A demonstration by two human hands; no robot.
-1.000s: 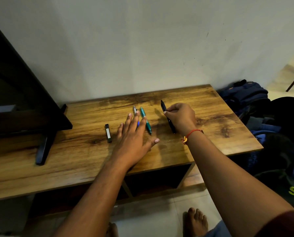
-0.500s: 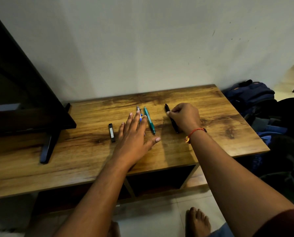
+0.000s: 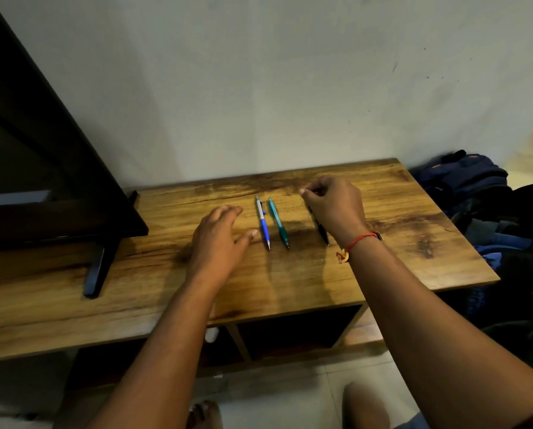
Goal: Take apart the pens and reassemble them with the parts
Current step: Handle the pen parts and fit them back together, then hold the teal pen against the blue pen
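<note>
left hand [image 3: 222, 239]: is hovering or resting palm down, fingers loose and apart, just left of the blue pen [image 3: 263, 222]; the thumb tip is pointing at that pen, near it but apart. whether the palm is touching the counter [image 3: 414, 218], cannot tell.
right hand [image 3: 333, 209]: is curling its fingers over the far end of the black pen [image 3: 320, 230], thumb and forefinger pinching together there; a red thread [image 3: 356, 241] is circling the wrist.
blue pen: is lying on the counter, tip toward the person, just beside the teal pen [image 3: 278, 221].
teal pen: is lying parallel, between the blue and black pens.
black pen: is lying angled on the counter, far end hidden by the right hand.
tv [image 3: 57, 187]: is standing on the counter's left.
bags [image 3: 463, 178]: are lying on the floor by the counter's right end.
</note>
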